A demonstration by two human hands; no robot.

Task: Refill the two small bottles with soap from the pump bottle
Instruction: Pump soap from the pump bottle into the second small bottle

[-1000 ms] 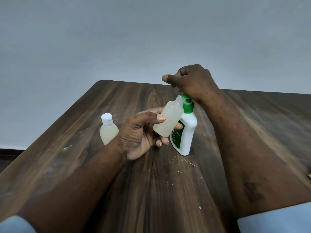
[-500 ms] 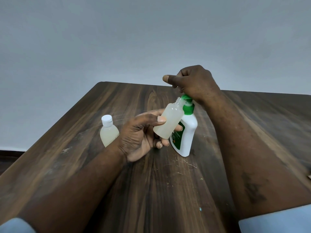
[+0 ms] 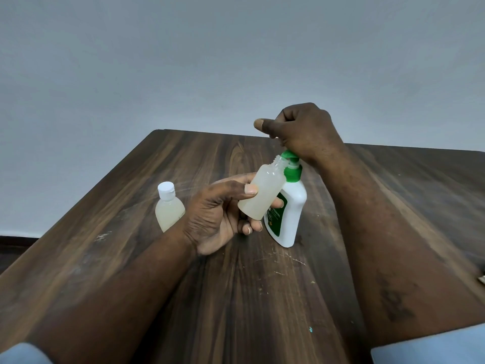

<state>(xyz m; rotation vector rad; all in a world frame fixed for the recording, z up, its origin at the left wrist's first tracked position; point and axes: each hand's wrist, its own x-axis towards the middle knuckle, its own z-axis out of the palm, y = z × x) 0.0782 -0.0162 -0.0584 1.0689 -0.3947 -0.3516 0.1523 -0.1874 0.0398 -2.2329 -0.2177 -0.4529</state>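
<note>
Green pump (image 3: 293, 172): I'm pressing it with my fisted right hand (image 3: 301, 131), left hand (image 3: 216, 215) gripping the uncapped bottle (image 3: 262, 197); next, keep them lined up.

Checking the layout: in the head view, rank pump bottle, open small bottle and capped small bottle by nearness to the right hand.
1. Pump bottle: under the right hand.
2. Open small bottle: held just left.
3. Capped small bottle: far left.

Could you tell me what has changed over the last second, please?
The right hand has eased up slightly, letting the pump head rise a little. Nothing was taken hold of or let go. The left hand still holds the open bottle up to the pump head; the capped bottle stands untouched.
</note>
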